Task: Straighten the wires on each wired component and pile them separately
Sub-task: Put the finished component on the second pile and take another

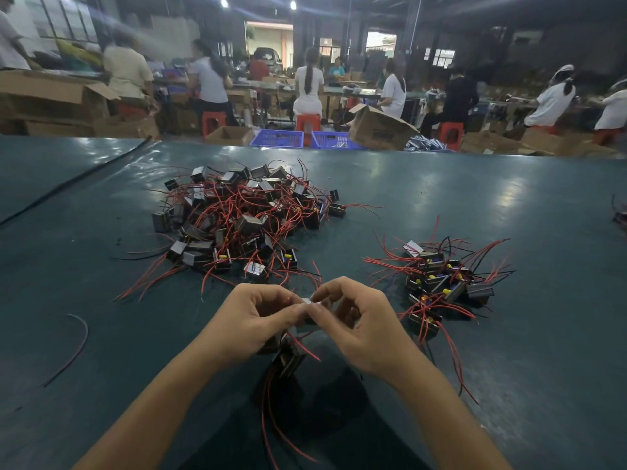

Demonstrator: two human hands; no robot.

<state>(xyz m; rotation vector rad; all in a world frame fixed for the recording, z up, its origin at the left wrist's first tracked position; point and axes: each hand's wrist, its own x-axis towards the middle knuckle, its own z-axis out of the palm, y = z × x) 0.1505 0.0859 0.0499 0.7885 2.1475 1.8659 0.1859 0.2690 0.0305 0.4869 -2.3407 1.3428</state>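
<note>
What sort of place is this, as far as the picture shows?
Most likely a factory assembly hall. A big pile of wired parts lies on a long green table, people sit on red stools behind it, and cardboard boxes and blue crates stand on the floor.

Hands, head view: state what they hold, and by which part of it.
The left hand and the right hand together pinch a small wired component by its pale upper edge, where they meet. The rest of it is hidden.
</note>
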